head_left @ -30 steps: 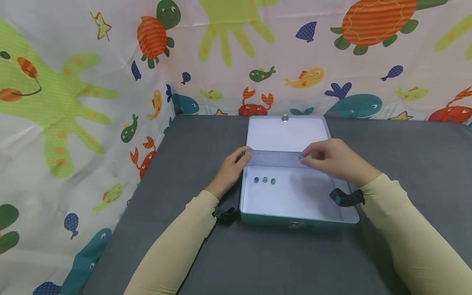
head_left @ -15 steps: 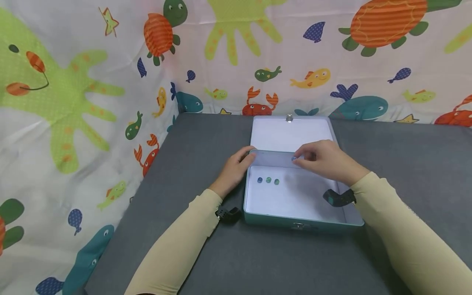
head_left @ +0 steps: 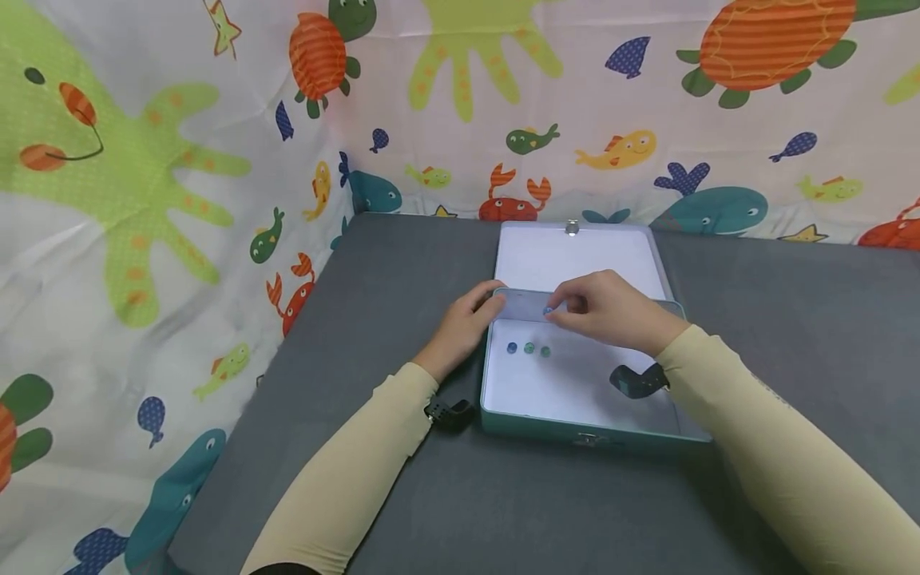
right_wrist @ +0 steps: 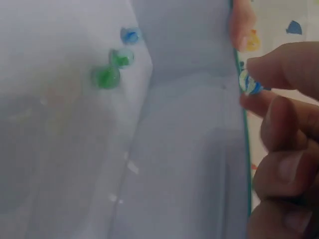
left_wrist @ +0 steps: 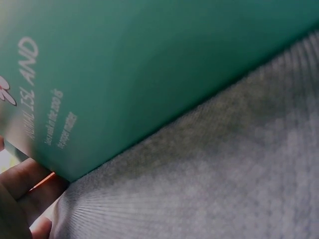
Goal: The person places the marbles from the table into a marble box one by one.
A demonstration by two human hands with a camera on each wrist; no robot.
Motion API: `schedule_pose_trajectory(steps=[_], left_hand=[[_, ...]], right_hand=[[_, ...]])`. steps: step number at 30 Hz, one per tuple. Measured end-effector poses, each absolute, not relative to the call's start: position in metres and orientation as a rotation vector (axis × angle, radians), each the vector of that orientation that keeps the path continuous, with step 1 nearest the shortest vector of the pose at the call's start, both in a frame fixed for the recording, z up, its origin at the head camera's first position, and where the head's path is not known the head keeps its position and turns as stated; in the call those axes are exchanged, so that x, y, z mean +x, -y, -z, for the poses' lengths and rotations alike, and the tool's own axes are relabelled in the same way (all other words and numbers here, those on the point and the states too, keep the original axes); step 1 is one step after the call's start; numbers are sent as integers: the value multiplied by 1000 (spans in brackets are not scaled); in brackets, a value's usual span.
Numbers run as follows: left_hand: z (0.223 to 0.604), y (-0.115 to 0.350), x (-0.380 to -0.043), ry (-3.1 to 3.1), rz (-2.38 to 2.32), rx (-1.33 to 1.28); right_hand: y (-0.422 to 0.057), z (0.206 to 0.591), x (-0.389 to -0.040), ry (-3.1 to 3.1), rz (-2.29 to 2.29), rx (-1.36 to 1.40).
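I held the marble (right_wrist: 250, 82) pinched in my right hand (head_left: 611, 313) by the box (head_left: 535, 426)'s rear wall, my left hand (head_left: 458, 326) gripping a corner. Light, hard, probably slippery, the marble seemed best held across its middle.

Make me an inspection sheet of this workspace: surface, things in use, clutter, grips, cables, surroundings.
Surface: grey tabletop
Things in use: green box, lid open; inside, one blue marble and two green marbles roughly in a row
Clutter: nothing seen
Left grip: holds the box's far left corner
Right grip: pinches a blue-and-white marble near the box's far rim
Cables: nothing seen
Surroundings: backdrop printed with animals
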State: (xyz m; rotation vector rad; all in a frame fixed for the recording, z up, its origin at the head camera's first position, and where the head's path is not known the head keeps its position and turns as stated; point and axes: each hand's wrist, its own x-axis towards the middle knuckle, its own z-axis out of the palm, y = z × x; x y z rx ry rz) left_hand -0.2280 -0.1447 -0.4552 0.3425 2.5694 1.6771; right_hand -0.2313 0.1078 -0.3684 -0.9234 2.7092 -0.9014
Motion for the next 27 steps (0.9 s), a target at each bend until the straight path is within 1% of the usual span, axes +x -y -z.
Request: schedule_pose_trajectory(steps=[9, 16, 27], left_hand=[[457, 145, -230, -2544, -1706, 338], [454, 146, -229, -2543, -1714, 310], [455, 145, -229, -2516, -1777, 349]], right_hand=[[-97, 379, -232, -2638, 891, -981], [-96, 386, -234, -2566, 788, -1001], [-94, 399, -232, -2532, 597, -1024]])
